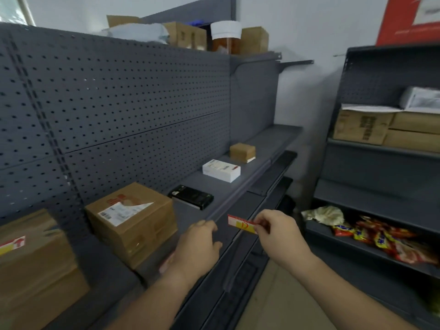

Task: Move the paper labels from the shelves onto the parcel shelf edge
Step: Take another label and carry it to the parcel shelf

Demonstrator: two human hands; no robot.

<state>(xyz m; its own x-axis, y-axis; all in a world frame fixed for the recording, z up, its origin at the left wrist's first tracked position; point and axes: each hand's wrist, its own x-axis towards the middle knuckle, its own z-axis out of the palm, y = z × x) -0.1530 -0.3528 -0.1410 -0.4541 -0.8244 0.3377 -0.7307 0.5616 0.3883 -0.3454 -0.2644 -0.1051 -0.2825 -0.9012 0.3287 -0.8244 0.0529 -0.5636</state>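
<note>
My right hand (273,231) pinches a small red, white and yellow paper label (240,223) by its right end and holds it just in front of the parcel shelf edge (240,186), a grey rail running along the shelf front. My left hand (200,246) rests with curled fingers on that edge, left of the label. A reddish slip (166,262) shows under my left wrist; whether the hand holds it is unclear. Another red and yellow label (12,244) lies on a large cardboard box at the far left.
On the parcel shelf stand a taped cardboard box (133,220), a black flat box (190,196), a white box (221,170) and a small brown parcel (242,152). Lower grey shelves (269,177) jut out below. A second rack to the right holds cartons and snack packets (381,241).
</note>
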